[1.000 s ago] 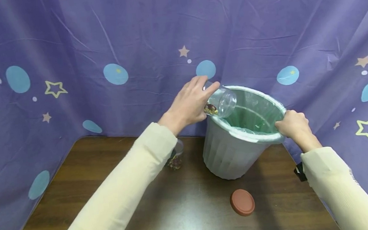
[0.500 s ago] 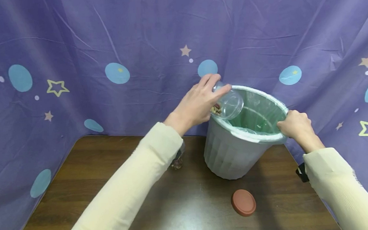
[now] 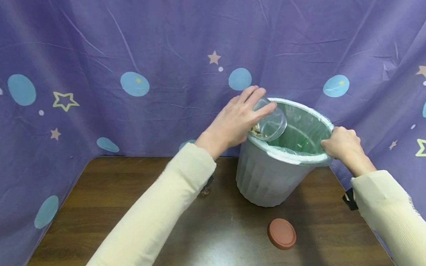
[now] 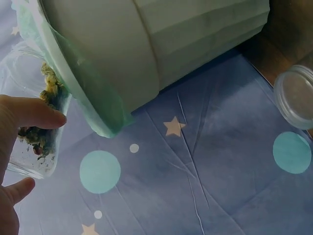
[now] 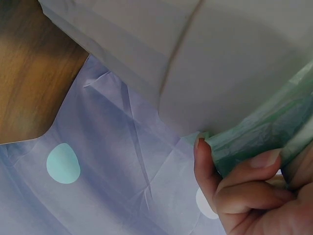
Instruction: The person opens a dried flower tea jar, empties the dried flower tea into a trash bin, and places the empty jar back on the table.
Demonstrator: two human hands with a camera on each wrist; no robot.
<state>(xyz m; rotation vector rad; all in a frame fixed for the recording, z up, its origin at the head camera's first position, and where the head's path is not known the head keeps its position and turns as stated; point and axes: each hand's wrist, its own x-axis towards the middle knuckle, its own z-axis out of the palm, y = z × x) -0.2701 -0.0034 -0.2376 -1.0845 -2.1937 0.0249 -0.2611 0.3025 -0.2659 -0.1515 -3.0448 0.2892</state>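
Observation:
My left hand (image 3: 236, 119) grips a clear plastic jar (image 3: 274, 120), tipped with its mouth over the near left rim of a grey-white trash can (image 3: 260, 179). Dried bits in yellow, green and dark red (image 4: 39, 139) lie along the jar's lower side in the left wrist view. A thin green bag (image 3: 296, 137) lines the can and folds over its rim. At the can's right side my right hand (image 3: 344, 146) holds the rim and the bag edge, fingers curled over it in the right wrist view. The can leans toward the right hand.
A reddish-brown round lid (image 3: 281, 233) lies on the brown wooden table (image 3: 128, 196) in front of the can. A second clear jar (image 4: 296, 95) stands left of the can, mostly hidden behind the left forearm in the head view. A purple curtain (image 3: 176, 36) hangs behind.
My left hand has moved right with the jar and tipped it further over the can. The dried bits have slid toward the jar's mouth. The right hand keeps its hold on the rim.

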